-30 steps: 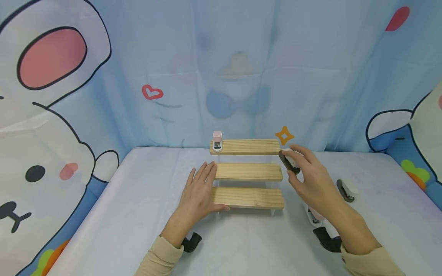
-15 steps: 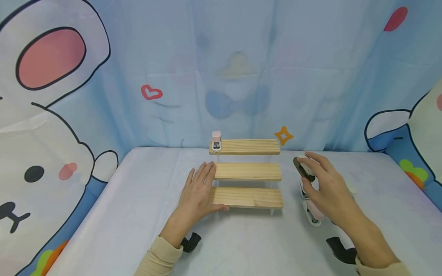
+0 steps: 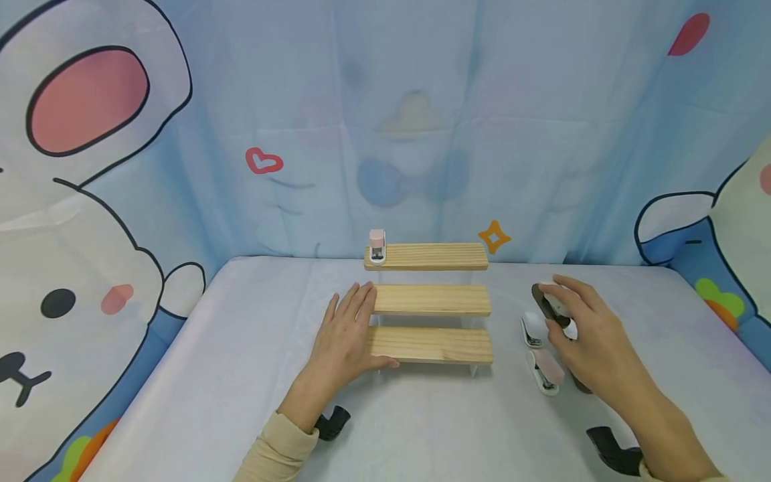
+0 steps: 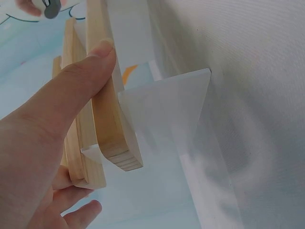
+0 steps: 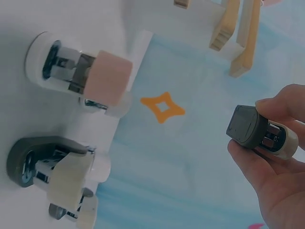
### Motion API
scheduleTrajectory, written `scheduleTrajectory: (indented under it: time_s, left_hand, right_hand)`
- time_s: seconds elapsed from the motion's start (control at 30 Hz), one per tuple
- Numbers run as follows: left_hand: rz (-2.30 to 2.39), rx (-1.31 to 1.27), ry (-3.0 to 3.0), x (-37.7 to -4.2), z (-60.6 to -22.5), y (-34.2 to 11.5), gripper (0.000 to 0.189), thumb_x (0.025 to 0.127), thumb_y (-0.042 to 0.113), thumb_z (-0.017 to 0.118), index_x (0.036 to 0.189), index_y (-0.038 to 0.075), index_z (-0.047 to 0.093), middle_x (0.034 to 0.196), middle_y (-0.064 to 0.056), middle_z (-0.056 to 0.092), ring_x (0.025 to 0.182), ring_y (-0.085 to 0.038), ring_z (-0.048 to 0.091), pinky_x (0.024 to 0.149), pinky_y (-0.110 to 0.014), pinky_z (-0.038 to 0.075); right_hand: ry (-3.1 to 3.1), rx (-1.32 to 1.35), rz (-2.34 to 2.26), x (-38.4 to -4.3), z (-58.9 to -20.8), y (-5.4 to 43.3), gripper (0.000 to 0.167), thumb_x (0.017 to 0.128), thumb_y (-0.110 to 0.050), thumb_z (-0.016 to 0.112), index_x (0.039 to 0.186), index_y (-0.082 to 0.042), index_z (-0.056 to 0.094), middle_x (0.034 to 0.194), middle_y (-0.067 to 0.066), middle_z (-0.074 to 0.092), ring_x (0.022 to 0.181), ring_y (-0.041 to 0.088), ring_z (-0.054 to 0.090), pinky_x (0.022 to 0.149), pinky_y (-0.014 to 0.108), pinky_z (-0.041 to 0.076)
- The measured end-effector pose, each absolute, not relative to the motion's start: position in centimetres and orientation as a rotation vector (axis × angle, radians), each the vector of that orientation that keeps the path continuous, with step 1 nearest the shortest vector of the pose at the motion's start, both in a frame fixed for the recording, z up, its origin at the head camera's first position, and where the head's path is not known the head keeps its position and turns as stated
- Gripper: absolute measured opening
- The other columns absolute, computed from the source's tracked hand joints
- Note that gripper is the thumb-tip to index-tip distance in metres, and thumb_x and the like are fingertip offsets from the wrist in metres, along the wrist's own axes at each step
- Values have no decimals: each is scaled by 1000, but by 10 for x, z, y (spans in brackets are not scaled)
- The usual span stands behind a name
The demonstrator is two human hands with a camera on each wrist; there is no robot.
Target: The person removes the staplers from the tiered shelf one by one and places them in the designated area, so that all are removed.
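Observation:
My left hand (image 3: 345, 345) lies on the left end of a three-step wooden rack (image 3: 434, 300), its fingers stretched along the middle board. Its thumb rests on the lowest board (image 4: 112, 129). With thumb and fingertips my right hand (image 3: 596, 345) pinches a small dark grey and cream stapler (image 5: 250, 126), to the right of the rack. Below that hand a pink and white stapler (image 3: 547, 372) and a white stapler (image 3: 531, 329) lie on the table. In the right wrist view a dark-based cream stapler (image 5: 71, 179) stands near them, partly hidden by my hand in the head view.
Another pink and white stapler (image 3: 377, 247) stands at the left end of the top board. Clear supports (image 4: 167, 95) hold the boards above the white-covered table (image 3: 241, 375). A blue printed curtain (image 3: 301, 134) hangs behind. Black straps (image 3: 614, 452) sit at both wrists.
My right hand has moved from beside the rack to the right and toward me, carrying the stapler over the other staplers. My left hand has stayed on the rack.

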State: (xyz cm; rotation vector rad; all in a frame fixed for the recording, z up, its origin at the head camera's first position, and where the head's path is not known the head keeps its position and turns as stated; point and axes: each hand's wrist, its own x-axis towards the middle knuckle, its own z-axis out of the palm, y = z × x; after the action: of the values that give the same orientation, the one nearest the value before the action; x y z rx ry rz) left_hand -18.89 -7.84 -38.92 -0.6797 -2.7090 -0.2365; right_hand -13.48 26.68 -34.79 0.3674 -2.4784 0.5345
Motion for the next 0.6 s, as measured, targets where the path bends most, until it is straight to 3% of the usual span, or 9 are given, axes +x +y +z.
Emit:
scheduleTrajectory:
  time_s: [0.3, 0.6]
  left_hand:
    - [-228, -672, -2710, -189, -389, -78, 128, 60, 70, 82, 155, 4, 28, 159, -10, 35, 149, -29, 31, 122, -52, 26]
    - [-250, -670, -2708, -190, -390, -78, 128, 59, 69, 83, 155, 4, 28, 160, -10, 35, 149, -29, 31, 122, -53, 26]
  right_hand:
    - [-2557, 283, 547, -129, -355, 281, 60, 76, 11, 72, 133, 2, 54, 140, 28, 45, 112, 49, 53, 80, 67, 51]
    - [-2571, 262, 547, -124, -363, 297, 58, 79, 9, 70, 134, 2, 53, 141, 28, 44, 110, 49, 53, 76, 63, 52]
